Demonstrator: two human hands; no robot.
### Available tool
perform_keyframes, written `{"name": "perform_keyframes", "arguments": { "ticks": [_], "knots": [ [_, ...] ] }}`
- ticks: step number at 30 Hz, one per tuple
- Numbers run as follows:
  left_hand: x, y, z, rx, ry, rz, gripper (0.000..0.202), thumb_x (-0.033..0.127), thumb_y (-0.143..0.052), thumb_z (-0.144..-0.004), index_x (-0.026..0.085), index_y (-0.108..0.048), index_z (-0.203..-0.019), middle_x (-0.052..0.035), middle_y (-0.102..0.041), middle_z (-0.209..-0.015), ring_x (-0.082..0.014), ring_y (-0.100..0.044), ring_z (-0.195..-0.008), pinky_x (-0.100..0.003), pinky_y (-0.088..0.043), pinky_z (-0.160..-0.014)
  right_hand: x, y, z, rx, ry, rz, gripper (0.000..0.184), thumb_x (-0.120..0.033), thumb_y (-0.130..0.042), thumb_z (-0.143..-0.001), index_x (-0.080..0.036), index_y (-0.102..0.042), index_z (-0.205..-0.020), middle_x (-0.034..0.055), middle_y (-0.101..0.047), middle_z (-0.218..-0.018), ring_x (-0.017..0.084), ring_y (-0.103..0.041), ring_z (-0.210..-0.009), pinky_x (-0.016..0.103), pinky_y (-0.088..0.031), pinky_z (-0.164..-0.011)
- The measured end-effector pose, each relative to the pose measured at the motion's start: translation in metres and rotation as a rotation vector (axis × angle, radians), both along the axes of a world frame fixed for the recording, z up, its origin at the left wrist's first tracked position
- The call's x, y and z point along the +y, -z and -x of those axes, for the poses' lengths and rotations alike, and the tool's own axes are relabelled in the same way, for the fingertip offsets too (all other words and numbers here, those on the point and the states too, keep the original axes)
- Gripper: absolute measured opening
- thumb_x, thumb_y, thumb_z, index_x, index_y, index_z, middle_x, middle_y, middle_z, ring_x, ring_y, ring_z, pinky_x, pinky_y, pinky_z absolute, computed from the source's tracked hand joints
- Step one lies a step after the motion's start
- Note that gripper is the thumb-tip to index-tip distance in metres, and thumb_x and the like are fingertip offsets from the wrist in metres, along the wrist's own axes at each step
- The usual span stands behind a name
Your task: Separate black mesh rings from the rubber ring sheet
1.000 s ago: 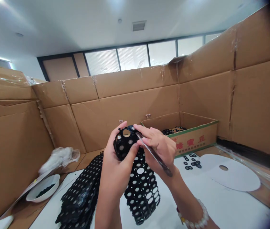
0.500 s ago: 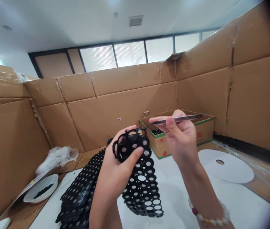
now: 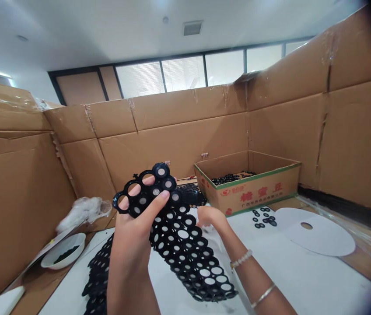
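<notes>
Black moulded rubber sheet of ring seals [image 3: 172, 232] hangs from the left hand [image 3: 129, 232], its fingers [image 3: 149, 203] clamped around the top end and holding it up above a white-topped desk [image 3: 287, 280], onto which the lower end trails. The right hand [image 3: 210, 216], a beaded bracelet [image 3: 241, 258] at its wrist, has dropped to the desk beside the sheet, fingers curled together. Whether they hold anything small cannot be told, and the slim tool gripped there a second ago is out of sight. Beyond, a green-trimmed cardboard box [image 3: 251, 197] holds a heap of black rings [image 3: 228, 178]. A white bowl [image 3: 77, 240] beside the desk's left edge holds dark pieces [image 3: 64, 254]. Loose black rings [image 3: 262, 216] lie on the desk just in front of the box, near a white paper disc with a central hole [image 3: 316, 232], while a further stack of perforated black sheet [image 3: 98, 275] lies left of the raised hand.
</notes>
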State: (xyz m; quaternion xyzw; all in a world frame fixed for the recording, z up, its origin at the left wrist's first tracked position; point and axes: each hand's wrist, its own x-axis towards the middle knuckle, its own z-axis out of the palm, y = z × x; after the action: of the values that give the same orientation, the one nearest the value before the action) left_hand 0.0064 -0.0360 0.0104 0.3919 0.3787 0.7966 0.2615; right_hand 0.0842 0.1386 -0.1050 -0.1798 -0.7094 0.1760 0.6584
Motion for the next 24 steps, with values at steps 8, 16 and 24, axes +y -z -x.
{"name": "perform_keyframes", "arguments": {
  "ticks": [8, 16, 24],
  "knots": [
    [0.003, 0.000, -0.008, -0.011, -0.113, 0.024, 0.037, 0.021, -0.089, -0.058, 0.022, -0.070, -0.089, 0.0000, -0.074, -0.101, -0.0242, -0.072, -0.098, -0.032, -0.060, -0.085, -0.079, -0.092, -0.049, 0.032, 0.289, -0.238, 0.015, -0.023, -0.054, -0.095, -0.021, -0.064, -0.106, 0.0069, -0.073, -0.101, 0.022, -0.067, -0.093, 0.041, -0.051, -0.085],
    [0.007, 0.001, -0.020, 0.297, -0.151, -0.104, 0.018, 0.018, -0.085, -0.065, 0.025, -0.071, -0.074, 0.0063, -0.074, -0.082, -0.0157, -0.072, -0.082, -0.016, -0.058, -0.068, -0.113, -0.112, -0.042, 0.069, 0.171, -0.284, 0.014, -0.022, -0.071, -0.086, -0.025, -0.070, -0.099, -0.0022, -0.076, -0.099, 0.018, -0.068, -0.097, 0.042, -0.045, -0.102],
    [0.000, 0.003, -0.019, 0.620, -0.083, 0.039, 0.014, 0.025, -0.083, -0.072, 0.030, -0.077, -0.084, 0.0048, -0.076, -0.089, -0.0182, -0.073, -0.088, -0.024, -0.060, -0.081, -0.094, -0.108, -0.050, 0.462, -0.201, 0.079, 0.011, -0.024, -0.069, -0.085, -0.021, -0.072, -0.076, -0.0010, -0.075, -0.074, 0.015, -0.072, -0.074, 0.026, -0.058, -0.067]
  ]
}}
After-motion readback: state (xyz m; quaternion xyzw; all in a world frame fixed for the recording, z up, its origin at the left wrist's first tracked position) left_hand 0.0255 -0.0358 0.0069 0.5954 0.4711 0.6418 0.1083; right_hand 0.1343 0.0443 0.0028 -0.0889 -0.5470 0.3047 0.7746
